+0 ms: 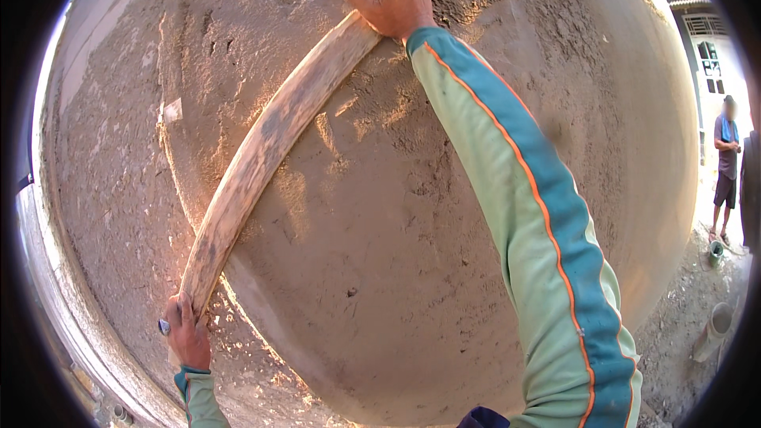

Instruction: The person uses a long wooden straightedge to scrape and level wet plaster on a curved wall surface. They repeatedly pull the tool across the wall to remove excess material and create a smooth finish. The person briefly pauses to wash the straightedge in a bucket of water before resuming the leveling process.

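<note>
A long wooden board (269,131) lies slantwise against a wet, grey-brown plastered wall (380,269), running from lower left to upper right. My left hand (190,337) is closed around its lower end; a small dark and shiny object (164,326), possibly a ring, shows at the fingers. Higher up, my right hand (390,0) lies across the board with its fingers curled at the board's edge. The green and teal right sleeve (547,206) covers part of the wall. Past the right hand, the board's upper end leaves the picture.
Rougher plaster (111,182) covers the left side, with a raised edge line between it and the smoother part. A small pale patch (172,110) sticks to the wall. At far right another person (726,158) stands near a bucket (716,253) and a pipe-like cylinder (713,329).
</note>
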Demonstrator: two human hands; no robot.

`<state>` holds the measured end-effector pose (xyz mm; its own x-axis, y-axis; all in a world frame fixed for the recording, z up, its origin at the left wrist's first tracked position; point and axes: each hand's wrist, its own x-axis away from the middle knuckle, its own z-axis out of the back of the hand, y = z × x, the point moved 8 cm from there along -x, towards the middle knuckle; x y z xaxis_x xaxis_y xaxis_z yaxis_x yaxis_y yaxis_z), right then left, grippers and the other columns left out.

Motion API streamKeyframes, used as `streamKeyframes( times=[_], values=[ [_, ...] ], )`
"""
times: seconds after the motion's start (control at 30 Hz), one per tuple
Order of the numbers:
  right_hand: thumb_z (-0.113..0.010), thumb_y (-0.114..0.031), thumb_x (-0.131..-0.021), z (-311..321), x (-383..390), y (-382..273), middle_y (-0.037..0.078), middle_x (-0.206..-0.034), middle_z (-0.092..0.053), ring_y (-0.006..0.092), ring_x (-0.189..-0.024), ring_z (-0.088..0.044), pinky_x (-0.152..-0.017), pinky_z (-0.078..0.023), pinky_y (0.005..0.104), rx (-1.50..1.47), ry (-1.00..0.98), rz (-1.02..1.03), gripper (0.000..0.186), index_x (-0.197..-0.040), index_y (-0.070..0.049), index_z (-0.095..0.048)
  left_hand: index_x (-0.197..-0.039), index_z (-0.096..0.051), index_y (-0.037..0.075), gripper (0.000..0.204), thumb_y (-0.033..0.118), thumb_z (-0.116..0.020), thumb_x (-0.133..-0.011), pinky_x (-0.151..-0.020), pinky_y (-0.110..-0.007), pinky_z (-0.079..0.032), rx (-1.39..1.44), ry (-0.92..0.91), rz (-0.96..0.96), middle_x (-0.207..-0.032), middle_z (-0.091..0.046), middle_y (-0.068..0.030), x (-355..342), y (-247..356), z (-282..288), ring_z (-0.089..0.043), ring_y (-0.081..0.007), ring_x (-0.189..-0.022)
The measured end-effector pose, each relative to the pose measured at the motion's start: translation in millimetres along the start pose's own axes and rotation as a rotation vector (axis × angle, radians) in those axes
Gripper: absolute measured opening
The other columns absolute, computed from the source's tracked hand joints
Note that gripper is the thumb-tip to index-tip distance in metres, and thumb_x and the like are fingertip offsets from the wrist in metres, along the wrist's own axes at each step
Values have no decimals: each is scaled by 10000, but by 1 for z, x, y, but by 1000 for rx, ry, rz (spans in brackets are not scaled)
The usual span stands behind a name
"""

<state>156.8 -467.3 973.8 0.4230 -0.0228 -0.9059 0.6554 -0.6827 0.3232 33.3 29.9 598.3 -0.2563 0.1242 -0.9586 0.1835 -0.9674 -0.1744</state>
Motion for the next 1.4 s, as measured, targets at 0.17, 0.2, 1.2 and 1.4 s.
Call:
streamKeyframes(
  times=[0.17,0.2,1.2,1.4],
  values=[
    [-710,-364,-815,28,92,-52,-5,-872,-677,224,-854,-606,-841,-413,373,-35,232,176,253,-940,-149,-663,-1425,-432,143,705,-56,-657,-787,-963,-461,-453,15,-4,-35,-1349,-472,-218,43,-38,-3,-495,-422,-1210],
    [-720,-343,-811,34,115,-66,-2,-874,-669,219,-849,-603,-831,-411,369,14,204,166,243,-951,-153,-661,-1419,-438,153,692,-53,-659,-796,-978,-468,-445,-40,56,-110,-1352,-471,-215,51,-37,4,-489,-421,-1218],
    [-511,-359,-948,27,31,52,224,-885,-663,425,-871,-640,-720,-493,488,229,307,-126,291,-989,-105,-645,-1483,-391,215,629,434,-576,-922,-1153,-421,-278,66,384,-221,-1478,-427,-151,-290,-64,46,-364,-314,-1392],
    [-537,-271,-937,46,79,6,159,-843,-666,391,-831,-631,-731,-483,489,348,315,-53,173,-942,-120,-622,-1488,-372,144,594,399,-513,-971,-1170,-419,-231,-49,402,-267,-1497,-409,-114,-246,-53,38,-344,-297,-1402]
  ],
)
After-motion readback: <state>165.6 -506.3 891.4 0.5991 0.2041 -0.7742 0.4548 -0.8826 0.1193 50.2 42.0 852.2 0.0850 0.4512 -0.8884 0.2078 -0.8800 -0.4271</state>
